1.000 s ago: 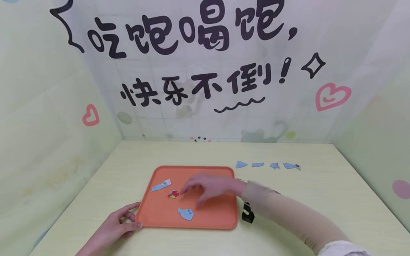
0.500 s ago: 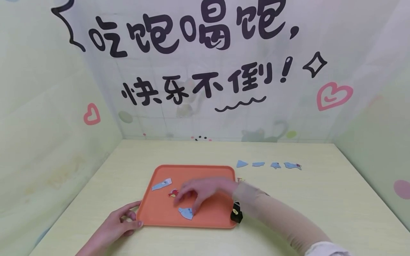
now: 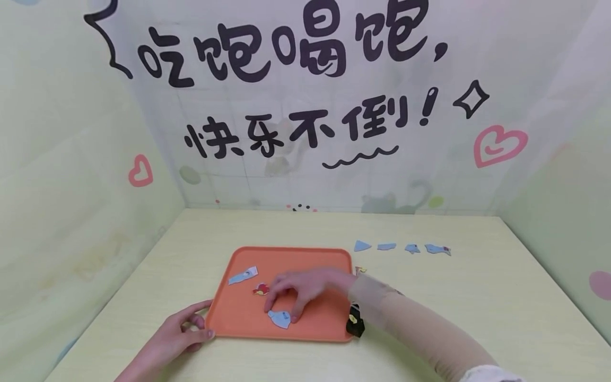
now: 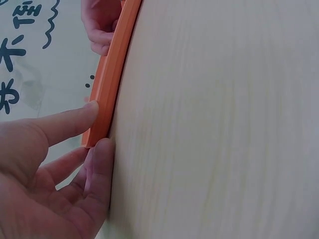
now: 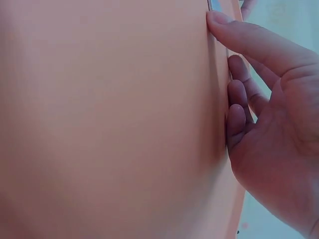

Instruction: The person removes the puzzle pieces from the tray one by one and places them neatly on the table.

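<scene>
My left hand (image 3: 176,331) holds the near left corner of an orange tray (image 3: 329,326), thumb on the rim and fingers against its outer side, as the left wrist view shows. Over the tray my right hand (image 3: 307,289) reaches down to a flat light-blue puzzle piece (image 3: 280,319), thumb at its right edge and forefinger at its upper left edge. In the right wrist view the thumb (image 5: 224,21) meets the piece's edge; most of the piece is hidden there. A red and yellow piece (image 3: 261,289) and a long pale-blue piece (image 3: 243,275) also lie on the tray.
Several small blue pieces stand in a row behind the tray's right side, among them a triangular one (image 3: 362,245). A black piece with yellow (image 3: 355,321) lies by the tray's right edge. The right sleeve (image 3: 415,318) partly covers other pieces there. Printed walls enclose the table.
My right hand has come down and toward me, from above the tray to the light-blue piece, and its thumb and forefinger now meet that piece's edges. The left hand stays on the tray corner.
</scene>
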Demonstrator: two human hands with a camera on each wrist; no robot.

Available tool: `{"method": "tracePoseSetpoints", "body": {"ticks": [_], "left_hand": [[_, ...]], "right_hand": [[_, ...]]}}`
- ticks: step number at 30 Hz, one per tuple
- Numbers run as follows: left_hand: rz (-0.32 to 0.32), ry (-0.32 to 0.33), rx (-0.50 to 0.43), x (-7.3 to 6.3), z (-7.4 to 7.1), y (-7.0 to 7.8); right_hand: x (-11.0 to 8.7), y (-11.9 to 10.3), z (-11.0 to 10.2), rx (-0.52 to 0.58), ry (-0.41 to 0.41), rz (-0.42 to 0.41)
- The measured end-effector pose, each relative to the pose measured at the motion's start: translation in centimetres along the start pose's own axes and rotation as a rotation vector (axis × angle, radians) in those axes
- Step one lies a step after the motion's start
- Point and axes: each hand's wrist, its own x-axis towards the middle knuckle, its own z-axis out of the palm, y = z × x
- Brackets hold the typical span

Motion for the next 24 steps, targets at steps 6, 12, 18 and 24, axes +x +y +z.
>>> {"method": "tracePoseSetpoints", "body": {"ticks": [6, 12, 18, 24], "left_hand": [[0.002, 0.0, 0.003, 0.2, 0.1, 0.0], [-0.002, -0.003, 0.007, 0.1, 0.0, 0.0], [0.024, -0.018, 0.011, 0.0, 0.0, -0.2], [0.049, -0.022, 0.021, 0.0, -0.1, -0.3]], "right_hand": [[-0.1, 0.2, 0.2, 0.013, 0.015, -0.001], [0.0, 0.0, 0.3, -0.025, 0.05, -0.018], [-0.2, -0.7, 0.3, -0.03, 0.134, 0.016], [-0.3, -1.0, 0.3, 0.035, 0.178, 0.008]]}}
